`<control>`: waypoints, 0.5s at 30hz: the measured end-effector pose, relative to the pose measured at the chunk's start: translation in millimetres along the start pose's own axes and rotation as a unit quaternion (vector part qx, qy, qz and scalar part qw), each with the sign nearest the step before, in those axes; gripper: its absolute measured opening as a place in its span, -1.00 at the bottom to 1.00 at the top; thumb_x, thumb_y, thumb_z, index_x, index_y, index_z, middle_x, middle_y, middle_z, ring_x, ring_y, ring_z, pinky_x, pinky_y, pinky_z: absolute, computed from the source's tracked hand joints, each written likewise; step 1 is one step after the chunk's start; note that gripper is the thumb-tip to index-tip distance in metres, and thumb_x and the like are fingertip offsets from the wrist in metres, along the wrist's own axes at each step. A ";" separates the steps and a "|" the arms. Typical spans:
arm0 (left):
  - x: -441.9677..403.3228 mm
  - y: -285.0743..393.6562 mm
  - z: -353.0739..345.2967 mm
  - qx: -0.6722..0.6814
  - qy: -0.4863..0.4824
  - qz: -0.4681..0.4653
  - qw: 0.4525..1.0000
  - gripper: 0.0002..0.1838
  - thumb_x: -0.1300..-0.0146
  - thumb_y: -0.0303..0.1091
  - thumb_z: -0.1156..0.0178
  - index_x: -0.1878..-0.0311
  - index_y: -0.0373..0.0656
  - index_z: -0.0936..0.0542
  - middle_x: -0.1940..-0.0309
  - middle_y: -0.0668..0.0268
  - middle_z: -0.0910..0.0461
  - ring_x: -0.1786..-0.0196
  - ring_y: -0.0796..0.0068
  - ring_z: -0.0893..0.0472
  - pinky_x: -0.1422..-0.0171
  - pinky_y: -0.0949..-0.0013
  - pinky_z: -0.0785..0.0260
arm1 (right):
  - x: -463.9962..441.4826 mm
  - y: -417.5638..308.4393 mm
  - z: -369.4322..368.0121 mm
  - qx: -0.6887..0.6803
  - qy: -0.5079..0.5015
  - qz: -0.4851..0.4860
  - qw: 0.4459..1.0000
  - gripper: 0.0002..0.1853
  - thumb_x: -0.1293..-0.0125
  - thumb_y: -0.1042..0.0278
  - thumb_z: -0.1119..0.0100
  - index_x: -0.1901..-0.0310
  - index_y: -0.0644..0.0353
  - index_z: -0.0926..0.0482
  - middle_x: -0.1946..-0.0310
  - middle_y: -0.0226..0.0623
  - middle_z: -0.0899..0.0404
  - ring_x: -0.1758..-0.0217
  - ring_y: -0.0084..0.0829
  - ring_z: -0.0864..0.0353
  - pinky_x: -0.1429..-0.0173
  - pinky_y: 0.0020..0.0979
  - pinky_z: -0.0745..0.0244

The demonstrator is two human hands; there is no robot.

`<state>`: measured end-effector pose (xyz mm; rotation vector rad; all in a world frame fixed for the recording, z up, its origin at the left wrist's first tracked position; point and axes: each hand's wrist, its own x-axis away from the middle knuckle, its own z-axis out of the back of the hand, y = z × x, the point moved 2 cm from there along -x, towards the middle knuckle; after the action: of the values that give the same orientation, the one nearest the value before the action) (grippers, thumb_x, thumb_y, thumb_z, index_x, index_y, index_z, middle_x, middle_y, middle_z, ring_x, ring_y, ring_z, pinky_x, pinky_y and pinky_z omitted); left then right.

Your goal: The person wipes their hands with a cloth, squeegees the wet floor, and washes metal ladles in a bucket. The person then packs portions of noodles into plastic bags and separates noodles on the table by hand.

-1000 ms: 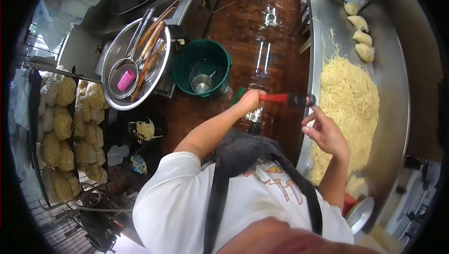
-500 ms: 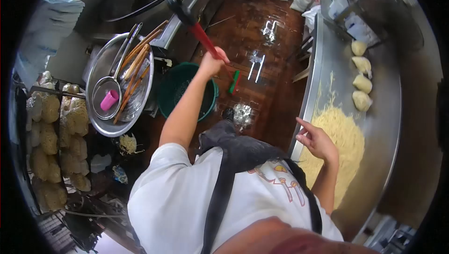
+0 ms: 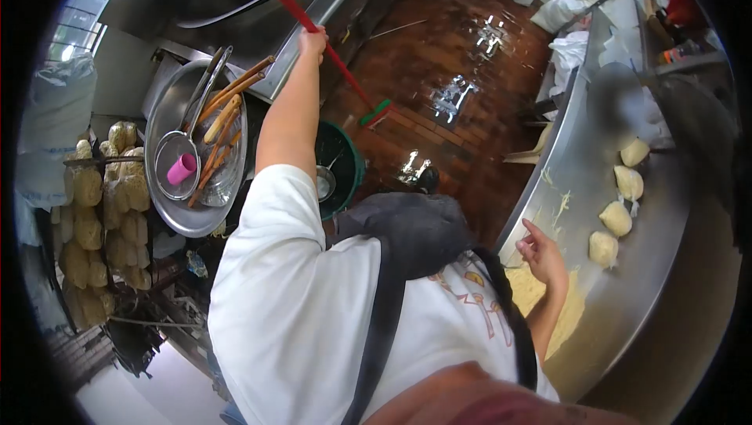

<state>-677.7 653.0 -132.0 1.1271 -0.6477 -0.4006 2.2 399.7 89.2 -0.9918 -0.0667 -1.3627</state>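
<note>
My left hand (image 3: 312, 43) is wrapped around the long red handle of a floor broom (image 3: 345, 68), with that arm stretched forward. The handle slants; its dark upper end is near the top edge, and its small green and red head (image 3: 376, 114) is down on the wet brown tile floor (image 3: 407, 80). Whether the head has bristles or a blade is too small to tell. My right hand (image 3: 543, 256) holds nothing, with the index finger stretched out. It is at the metal table's edge, over pale yellow noodle-like strands (image 3: 565, 311).
A green tub (image 3: 356, 166) with a ladle (image 3: 325, 182) stands under my left arm. At left, a metal basin (image 3: 205, 225) holds a strainer, a pink cup (image 3: 182, 168) and wooden sticks. Bagged noodles (image 3: 88, 229) hang beyond. Several wrapped pale bundles (image 3: 616, 219) line the metal table (image 3: 548, 182).
My left hand has moved forward and to the left with the broom, and its head has slid leftward across the floor. The view has shifted. My right hand remains by the table, finger extended.
</note>
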 end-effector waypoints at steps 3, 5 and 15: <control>2.7 42.2 -8.8 -0.044 0.099 -0.032 0.994 -0.86 -0.08 -0.53 -0.33 0.31 -0.05 -0.63 0.42 0.34 -0.64 0.34 0.40 -0.64 0.28 0.25 -0.46 | -57.0 2.9 50.9 0.026 0.015 0.046 0.998 -0.44 -0.42 0.33 -0.27 -0.42 0.20 -0.41 0.36 -0.28 -0.62 0.45 -0.49 -0.54 0.23 -0.37 -0.52; -8.3 50.6 -10.5 -0.023 0.123 -0.039 0.991 -0.87 -0.10 -0.48 -0.35 0.30 -0.06 -0.61 0.44 0.33 -0.64 0.36 0.39 -0.64 0.30 0.24 -0.46 | -99.3 -11.2 82.2 0.056 0.014 0.101 0.993 -0.43 -0.41 0.33 -0.27 -0.41 0.21 -0.40 0.35 -0.23 -0.63 0.46 -0.42 -0.54 0.20 -0.32 -0.53; -61.8 90.1 -11.1 0.008 0.103 -0.047 0.994 -0.84 -0.20 -0.45 -0.37 0.18 -0.10 -0.61 0.33 0.39 -0.66 0.26 0.49 -0.62 0.15 0.28 -0.48 | -292.8 -176.5 151.6 0.152 -0.072 0.286 0.943 -0.41 -0.33 0.33 -0.34 -0.37 0.20 -0.45 0.37 -0.09 -0.63 0.41 -0.14 -0.57 0.21 -0.21 -0.51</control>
<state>-719.0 732.8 -69.0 1.1999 -0.4191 -0.3532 -148.7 741.2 112.2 -0.7644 -0.0874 -0.7185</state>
